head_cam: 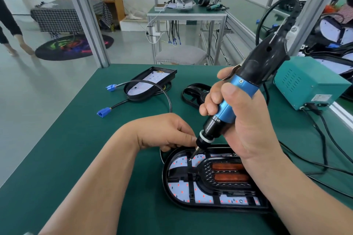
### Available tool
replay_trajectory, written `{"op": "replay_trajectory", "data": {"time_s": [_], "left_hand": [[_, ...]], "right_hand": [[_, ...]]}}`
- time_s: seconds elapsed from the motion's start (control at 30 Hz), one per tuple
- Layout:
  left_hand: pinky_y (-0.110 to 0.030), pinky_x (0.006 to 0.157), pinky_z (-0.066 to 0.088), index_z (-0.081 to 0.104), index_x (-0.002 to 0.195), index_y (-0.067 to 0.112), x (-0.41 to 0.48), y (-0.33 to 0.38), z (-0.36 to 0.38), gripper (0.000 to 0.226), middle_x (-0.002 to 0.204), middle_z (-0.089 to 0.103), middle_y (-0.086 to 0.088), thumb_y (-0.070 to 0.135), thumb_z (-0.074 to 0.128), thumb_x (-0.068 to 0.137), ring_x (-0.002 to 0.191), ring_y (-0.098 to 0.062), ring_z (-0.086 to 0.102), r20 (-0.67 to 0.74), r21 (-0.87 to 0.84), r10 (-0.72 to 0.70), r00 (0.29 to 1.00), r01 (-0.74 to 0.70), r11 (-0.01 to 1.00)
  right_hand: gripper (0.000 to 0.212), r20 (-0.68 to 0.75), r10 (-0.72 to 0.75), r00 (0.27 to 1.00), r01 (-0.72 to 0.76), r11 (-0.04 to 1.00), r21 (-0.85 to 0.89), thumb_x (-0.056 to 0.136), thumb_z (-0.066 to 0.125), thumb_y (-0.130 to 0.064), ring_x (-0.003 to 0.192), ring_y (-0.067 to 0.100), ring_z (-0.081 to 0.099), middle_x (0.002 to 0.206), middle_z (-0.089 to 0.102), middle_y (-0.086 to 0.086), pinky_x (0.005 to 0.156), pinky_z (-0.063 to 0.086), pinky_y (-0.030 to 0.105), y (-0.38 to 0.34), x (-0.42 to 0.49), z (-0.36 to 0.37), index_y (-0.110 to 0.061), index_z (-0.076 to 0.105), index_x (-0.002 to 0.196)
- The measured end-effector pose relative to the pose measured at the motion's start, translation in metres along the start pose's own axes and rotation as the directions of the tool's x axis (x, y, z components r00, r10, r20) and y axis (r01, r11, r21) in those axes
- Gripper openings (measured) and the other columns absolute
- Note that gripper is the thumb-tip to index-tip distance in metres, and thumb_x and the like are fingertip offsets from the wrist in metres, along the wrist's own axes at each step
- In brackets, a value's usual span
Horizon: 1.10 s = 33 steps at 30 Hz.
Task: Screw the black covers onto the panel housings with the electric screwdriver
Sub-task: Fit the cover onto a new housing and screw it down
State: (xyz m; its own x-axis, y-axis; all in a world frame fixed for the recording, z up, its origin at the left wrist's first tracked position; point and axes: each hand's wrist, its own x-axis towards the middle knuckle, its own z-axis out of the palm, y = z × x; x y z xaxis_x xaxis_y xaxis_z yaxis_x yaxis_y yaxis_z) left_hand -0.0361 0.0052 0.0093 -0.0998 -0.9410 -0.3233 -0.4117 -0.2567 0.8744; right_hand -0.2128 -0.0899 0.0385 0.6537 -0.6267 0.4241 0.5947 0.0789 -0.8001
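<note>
Head view: drive square into black cover (205,174), right hand (242,120) gripping electric screwdriver (243,84), left hand (162,131) curled beside bit (193,154), grasp unclear.

Teal box (309,84) on green table (76,139)

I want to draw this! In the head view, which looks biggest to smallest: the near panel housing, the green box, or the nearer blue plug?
1. near panel housing, though being closest to the camera inflates it
2. green box
3. nearer blue plug
</note>
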Motion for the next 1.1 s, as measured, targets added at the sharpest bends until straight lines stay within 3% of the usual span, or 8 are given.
{"op": "replay_trajectory", "data": {"time_s": [0.13, 0.4, 0.5, 0.6, 0.77, 0.93, 1.03, 1.1], "left_hand": [[-0.023, 0.048, 0.029, 0.070, 0.065, 0.029, 0.000, 0.004, 0.003, 0.036, 0.059, 0.035, 0.007, 0.024, 0.069, 0.101, 0.054, -0.012, 0.029, 0.003, 0.088, -0.024, 1.000, 0.024, 0.996], [-0.027, 0.049, 0.029, 0.061, 0.055, 0.030, 0.000, 0.005, 0.003, 0.038, 0.056, 0.034, 0.007, 0.028, 0.071, 0.092, 0.054, -0.014, 0.029, -0.018, 0.129, -0.048, 0.999, 0.050, 0.990], [-0.029, 0.051, 0.029, 0.059, 0.061, 0.022, 0.000, 0.008, 0.004, 0.027, 0.062, 0.035, -0.002, 0.033, 0.069, 0.084, 0.056, -0.018, 0.029, -0.032, 0.146, -0.066, 0.997, 0.070, 0.987], [-0.035, 0.056, 0.030, 0.055, 0.073, 0.009, 0.000, 0.010, 0.007, 0.031, 0.072, 0.035, -0.011, 0.035, 0.068, 0.083, 0.065, -0.025, 0.030, -0.052, 0.193, -0.064, 0.997, 0.073, 0.979], [-0.031, 0.054, 0.029, 0.067, 0.062, 0.031, -0.001, 0.011, 0.005, 0.037, 0.061, 0.035, 0.001, 0.031, 0.072, 0.099, 0.057, -0.022, 0.032, -0.003, 0.223, -0.046, 0.999, 0.046, 0.974], [-0.026, 0.050, 0.026, 0.065, 0.082, 0.003, 0.003, 0.004, 0.004, 0.037, 0.068, 0.037, -0.006, 0.036, 0.070, 0.100, 0.062, -0.021, 0.031, -0.031, 0.192, 0.005, 1.000, 0.001, 0.981], [-0.022, 0.049, 0.026, 0.068, 0.088, 0.000, 0.009, -0.001, 0.005, 0.035, 0.067, 0.039, -0.002, 0.032, 0.067, 0.102, 0.059, -0.018, 0.031, -0.098, 0.018, -0.018, 0.995, 0.020, 1.000], [-0.017, 0.046, 0.023, 0.072, 0.092, 0.006, 0.015, 0.000, 0.006, 0.025, 0.066, 0.045, 0.006, 0.023, 0.061, 0.106, 0.055, -0.009, 0.029, -0.189, -0.277, -0.049, 0.981, -0.006, 0.961]], "right_hand": [[0.018, 0.106, 0.033, 0.994, -0.035, 0.999, 0.015, 0.089, 0.065, -0.016, 0.060, 0.021, 0.052, 0.074, 0.051, 0.005, 0.065, 0.052, 0.039, -0.001, -0.004, 0.007, -0.021, 0.063, 0.106], [0.012, 0.205, 0.090, 0.975, -0.096, 0.995, 0.020, 0.085, 0.066, -0.016, 0.057, 0.021, 0.051, 0.072, 0.049, 0.005, 0.061, 0.049, 0.038, -0.001, -0.002, 0.012, -0.024, 0.063, 0.093], [0.014, 0.250, 0.105, 0.963, -0.119, 0.992, 0.042, 0.085, 0.065, -0.014, 0.056, 0.021, 0.051, 0.072, 0.049, 0.007, 0.061, 0.049, 0.037, 0.002, 0.002, 0.011, -0.020, 0.061, 0.096], [0.023, 0.284, 0.082, 0.955, -0.101, 0.993, 0.053, 0.084, 0.062, -0.009, 0.055, 0.020, 0.051, 0.070, 0.050, 0.007, 0.060, 0.049, 0.036, 0.005, 0.004, 0.008, -0.016, 0.061, 0.105], [0.031, 0.078, -0.017, 0.997, 0.001, 0.980, 0.200, 0.087, 0.058, -0.013, 0.058, 0.015, 0.048, 0.071, 0.050, 0.000, 0.063, 0.048, 0.034, 0.005, 0.007, -0.007, -0.014, 0.061, 0.117], [0.018, -0.210, -0.056, 0.976, 0.113, 0.957, 0.269, 0.098, 0.051, -0.016, 0.063, 0.012, 0.048, 0.075, 0.048, -0.002, 0.069, 0.048, 0.030, -0.011, 0.020, -0.035, -0.017, 0.059, 0.114], [0.014, -0.327, -0.060, 0.943, 0.161, 0.942, 0.293, 0.101, 0.051, -0.017, 0.065, 0.011, 0.049, 0.076, 0.049, -0.003, 0.071, 0.048, 0.028, -0.018, 0.023, -0.051, -0.017, 0.060, 0.112], [0.013, -0.389, -0.054, 0.920, 0.189, 0.930, 0.316, 0.102, 0.053, -0.017, 0.065, 0.012, 0.050, 0.076, 0.051, -0.003, 0.072, 0.049, 0.028, -0.019, 0.024, -0.059, -0.017, 0.060, 0.112]]}}
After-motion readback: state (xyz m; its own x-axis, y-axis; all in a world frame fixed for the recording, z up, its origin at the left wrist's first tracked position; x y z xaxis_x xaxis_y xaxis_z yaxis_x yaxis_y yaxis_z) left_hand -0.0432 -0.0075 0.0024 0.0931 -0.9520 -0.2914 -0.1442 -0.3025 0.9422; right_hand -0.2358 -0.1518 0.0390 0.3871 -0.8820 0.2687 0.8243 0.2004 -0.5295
